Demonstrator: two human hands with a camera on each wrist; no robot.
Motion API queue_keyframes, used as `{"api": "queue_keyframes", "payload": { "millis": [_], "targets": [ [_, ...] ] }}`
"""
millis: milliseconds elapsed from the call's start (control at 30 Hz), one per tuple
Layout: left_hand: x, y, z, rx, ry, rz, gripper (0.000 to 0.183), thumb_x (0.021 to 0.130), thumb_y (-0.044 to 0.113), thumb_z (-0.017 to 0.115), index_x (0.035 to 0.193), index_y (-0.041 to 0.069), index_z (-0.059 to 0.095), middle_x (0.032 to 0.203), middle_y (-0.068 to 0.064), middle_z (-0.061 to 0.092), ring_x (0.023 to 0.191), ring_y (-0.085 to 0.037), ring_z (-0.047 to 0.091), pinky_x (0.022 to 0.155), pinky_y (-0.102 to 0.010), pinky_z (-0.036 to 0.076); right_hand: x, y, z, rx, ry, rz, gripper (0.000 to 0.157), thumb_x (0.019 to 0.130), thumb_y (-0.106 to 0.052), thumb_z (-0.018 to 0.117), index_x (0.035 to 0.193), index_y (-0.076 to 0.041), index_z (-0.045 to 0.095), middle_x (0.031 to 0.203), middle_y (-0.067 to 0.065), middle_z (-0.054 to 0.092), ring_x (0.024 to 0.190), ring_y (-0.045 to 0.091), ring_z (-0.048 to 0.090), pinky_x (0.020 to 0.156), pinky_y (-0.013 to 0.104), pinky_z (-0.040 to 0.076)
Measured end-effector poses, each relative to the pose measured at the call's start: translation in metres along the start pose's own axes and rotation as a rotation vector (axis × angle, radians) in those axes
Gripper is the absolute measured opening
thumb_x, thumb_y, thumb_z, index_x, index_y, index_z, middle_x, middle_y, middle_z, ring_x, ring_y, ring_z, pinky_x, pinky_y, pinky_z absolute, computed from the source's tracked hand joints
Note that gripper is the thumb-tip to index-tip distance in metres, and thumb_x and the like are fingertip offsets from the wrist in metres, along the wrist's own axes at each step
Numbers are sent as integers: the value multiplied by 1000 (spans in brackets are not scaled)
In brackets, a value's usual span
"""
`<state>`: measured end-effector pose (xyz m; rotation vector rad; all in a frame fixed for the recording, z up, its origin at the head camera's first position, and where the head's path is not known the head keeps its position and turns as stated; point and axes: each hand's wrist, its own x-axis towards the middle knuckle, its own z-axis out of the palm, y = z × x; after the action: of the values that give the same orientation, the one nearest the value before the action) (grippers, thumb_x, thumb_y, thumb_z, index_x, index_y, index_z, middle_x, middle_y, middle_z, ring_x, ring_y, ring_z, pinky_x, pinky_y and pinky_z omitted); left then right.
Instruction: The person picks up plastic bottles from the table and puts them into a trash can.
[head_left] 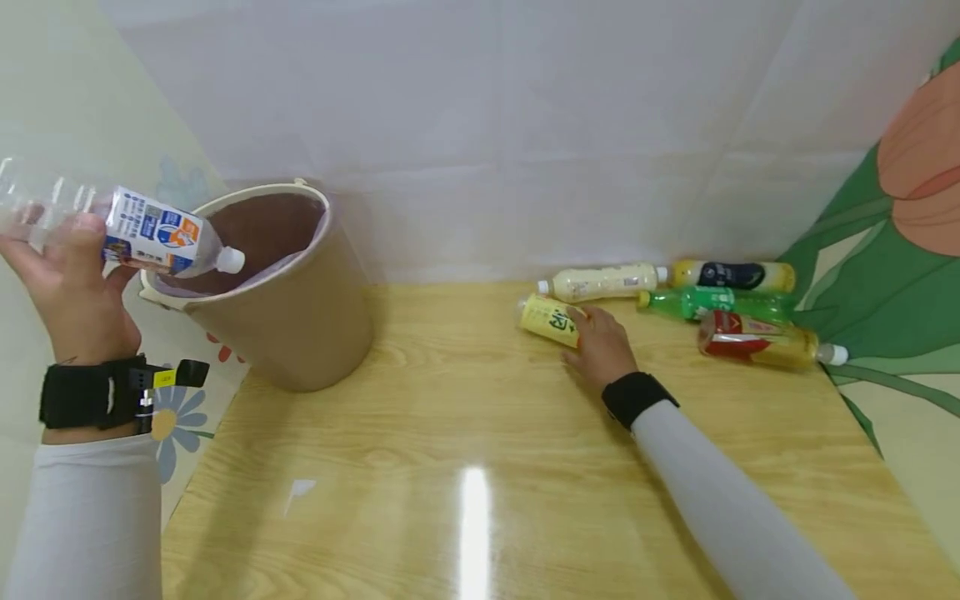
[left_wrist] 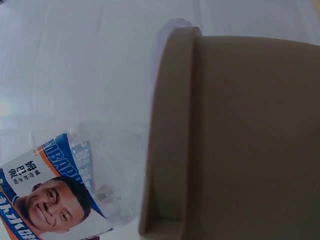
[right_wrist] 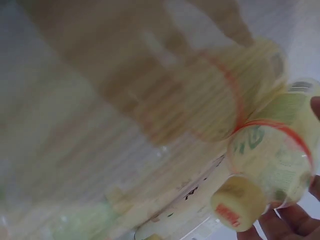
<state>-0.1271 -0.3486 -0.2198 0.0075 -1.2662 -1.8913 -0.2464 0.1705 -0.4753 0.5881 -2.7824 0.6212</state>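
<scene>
Up at the left, my left hand (head_left: 78, 283) grips a clear plastic bottle (head_left: 153, 229) with a white, blue and orange label. That bottle is tilted, its white cap over the near rim of a tan bin (head_left: 292, 325). In the left wrist view the bottle (left_wrist: 117, 175) appears beside the bin wall (left_wrist: 250, 140). My right hand (head_left: 602, 348) holds a yellow-labelled bottle (head_left: 549, 320) low at the tabletop, fingers round its near end. The right wrist view shows this bottle's yellowish cap (right_wrist: 239, 202), with fingertips (right_wrist: 295, 220) against its side.
Beyond the right hand lie a cream bottle (head_left: 603, 282), a dark-labelled yellow bottle (head_left: 733, 276), a green bottle (head_left: 712, 303) and a red-labelled bottle (head_left: 757, 340). A white-covered wall (head_left: 435, 167) backs the wooden table (head_left: 420, 433). Painted walls stand at both sides.
</scene>
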Motion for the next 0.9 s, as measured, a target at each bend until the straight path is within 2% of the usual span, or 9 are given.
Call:
{"api": "queue_keyframes", "payload": {
  "millis": [133,267,400,533,633,700,767,800,900],
  "targets": [
    [1,-6,-7,64,10,-46,71,78,3,72,133,21,31,128,-13,49,110,-25,53,87,-33,48,5,6,1,-20,-22,27,73,79,-12,76,140,-3,37,130,24,41,119,40,37,98,53,33],
    [3,-10,-6,54,6,-72,70,78,1,73,131,21,32,126,-13,48,108,-25,53,85,-30,49,3,5,-1,0,-25,32,72,79,-10,75,140,-2,37,127,25,42,116,40,40,96,51,37],
    [3,-10,-3,109,13,-97,71,77,2,75,131,23,34,128,-11,44,111,-22,50,83,-28,47,-3,-1,-5,27,-29,23,74,80,-9,75,141,-3,35,128,26,43,116,41,40,95,52,38],
    [-6,-11,8,144,-4,-60,71,75,4,75,131,19,35,126,-12,44,113,-24,49,90,-31,46,-14,-10,-12,95,-8,16,75,80,-7,75,143,-5,33,131,25,41,118,41,39,94,52,39],
    [-24,-14,19,34,-111,-14,63,77,-1,72,129,10,38,120,-20,50,106,-32,54,85,-34,50,-25,-24,-21,188,25,19,76,82,-9,74,145,-10,32,134,22,38,119,39,38,91,51,41],
    [-42,-21,27,-53,-232,2,55,80,-5,66,128,3,40,114,-26,53,101,-37,56,82,-38,51,-34,-37,-27,249,52,5,76,82,-11,74,145,-13,31,136,19,37,120,35,39,91,51,42],
    [-63,-32,35,-115,-363,-22,51,84,-9,62,129,-2,38,112,-31,53,99,-40,57,80,-40,52,-44,-52,-33,304,76,-27,77,83,-13,74,146,-15,30,138,15,36,122,31,38,93,49,41],
    [-74,-39,38,-127,-424,-48,50,85,-10,59,130,-2,38,113,-32,53,99,-41,57,80,-40,52,-49,-59,-36,330,88,-48,77,83,-13,74,146,-16,30,139,13,36,122,29,38,93,47,41],
    [-109,-65,49,-35,-584,-133,52,90,-7,55,136,3,32,122,-28,48,105,-38,54,84,-39,51,-65,-80,-42,399,104,-116,79,83,-12,74,147,-18,28,141,8,34,122,23,38,92,44,43]
  ]
}}
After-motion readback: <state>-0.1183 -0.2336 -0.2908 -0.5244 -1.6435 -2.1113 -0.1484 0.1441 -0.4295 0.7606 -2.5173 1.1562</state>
